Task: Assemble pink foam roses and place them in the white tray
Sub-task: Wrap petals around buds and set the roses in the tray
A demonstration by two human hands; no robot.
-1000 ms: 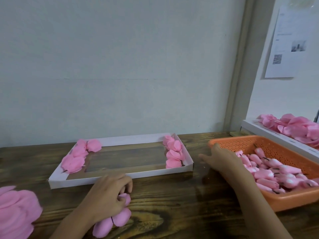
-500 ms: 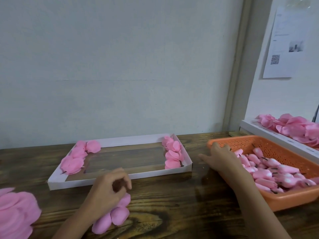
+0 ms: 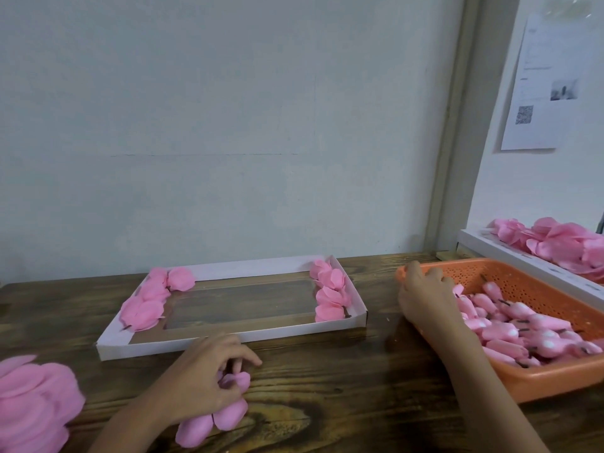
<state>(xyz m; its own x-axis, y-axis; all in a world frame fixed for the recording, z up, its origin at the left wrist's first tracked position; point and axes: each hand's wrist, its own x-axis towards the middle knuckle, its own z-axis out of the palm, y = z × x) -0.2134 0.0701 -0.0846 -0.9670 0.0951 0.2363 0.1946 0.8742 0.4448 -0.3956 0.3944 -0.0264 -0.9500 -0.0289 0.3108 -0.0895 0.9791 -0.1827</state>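
My L hand (image 3: 202,380) grips petals (image 3: 228,416) at bench front. R hand (image 3: 425,299) at basket (image 3: 539,384) left rim, can't tell if holding. Prob fetching from buds (image 3: 523,331); next needs single-bud pinch.

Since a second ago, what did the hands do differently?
The right hand reached further over the rim of the orange basket toward the pink buds. The left hand kept its grip on the pink petals, fingers shifting slightly. The white tray and its roses stayed put.
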